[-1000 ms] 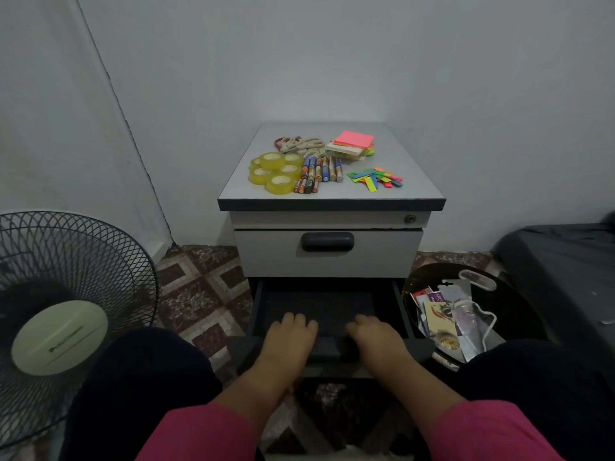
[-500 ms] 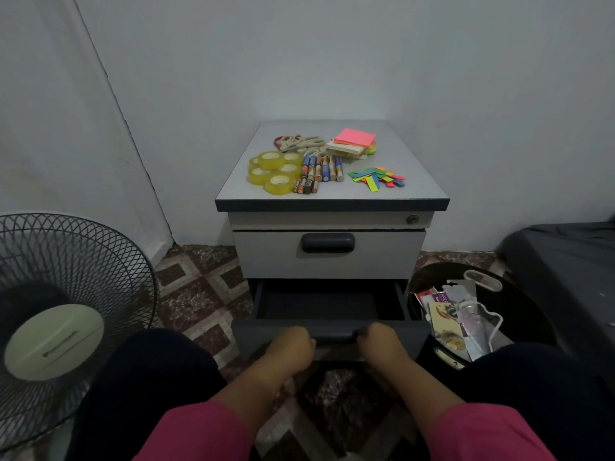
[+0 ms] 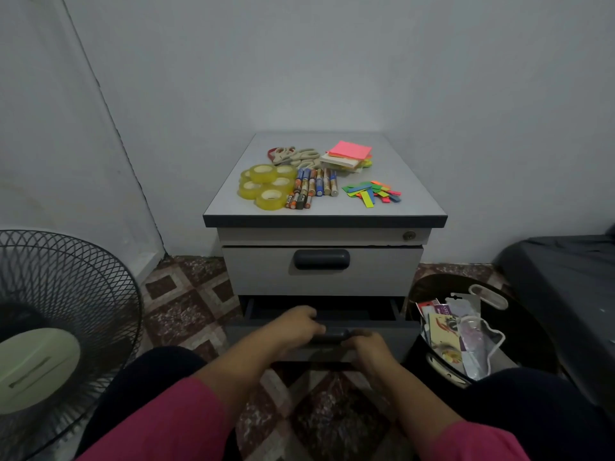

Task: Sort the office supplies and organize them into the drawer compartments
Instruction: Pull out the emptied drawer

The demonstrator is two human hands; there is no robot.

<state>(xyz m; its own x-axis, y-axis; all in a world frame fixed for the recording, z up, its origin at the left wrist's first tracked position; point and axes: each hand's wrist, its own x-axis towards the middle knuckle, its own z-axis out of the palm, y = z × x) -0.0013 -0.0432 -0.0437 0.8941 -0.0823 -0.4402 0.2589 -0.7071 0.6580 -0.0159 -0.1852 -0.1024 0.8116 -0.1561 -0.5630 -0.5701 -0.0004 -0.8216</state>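
Both hands on the bottom drawer [image 3: 382,334], partly open under the cabinet: left hand [image 3: 296,329] and right hand [image 3: 367,344] curled round its handle [image 3: 331,336]. Supplies on worktop [image 3: 416,207]: tape rolls [image 3: 266,184] light, rigid; grab by rim.

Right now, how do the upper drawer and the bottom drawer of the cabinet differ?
The upper drawer is shut and light grey; the bottom drawer is pulled partly out and dark. Nobody touches the upper drawer; the left hand and right hand grip the bottom drawer's handle. Both have dark central handles.
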